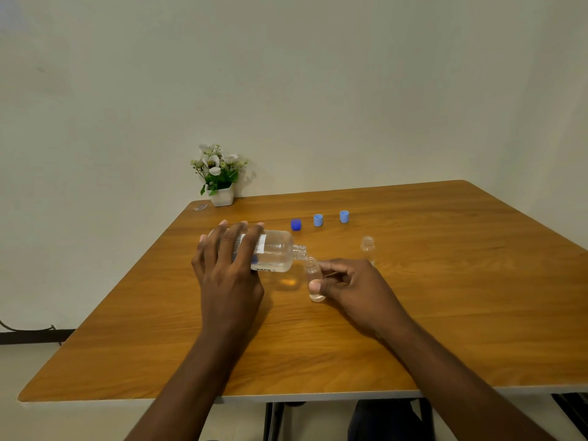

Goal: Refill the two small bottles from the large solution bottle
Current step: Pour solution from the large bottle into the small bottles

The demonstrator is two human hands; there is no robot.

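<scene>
Pouring looks under way: the left hand (229, 265) holds the big bottle (278, 251) tipped flat above the table (445, 297), fingers spread over its label (259, 243), neck at the mouth of a small bottle (313, 276) that the right hand (353, 288) pinches, tilted, between thumb and fingers. Both bottles look smooth, likely slippery when wet; the big one, probably heavy with liquid, wants a mid-body hold. Label print is too small to read. The 2nd bottle (367, 248) stands upright to the right; 3 caps (318, 220) sit behind.

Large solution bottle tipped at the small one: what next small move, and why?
Probably tip the large clear solution bottle slightly more with the left hand: its mouth meets the small clear bottle in the right hand, and that bottle shows only a little liquid at its base.
</scene>
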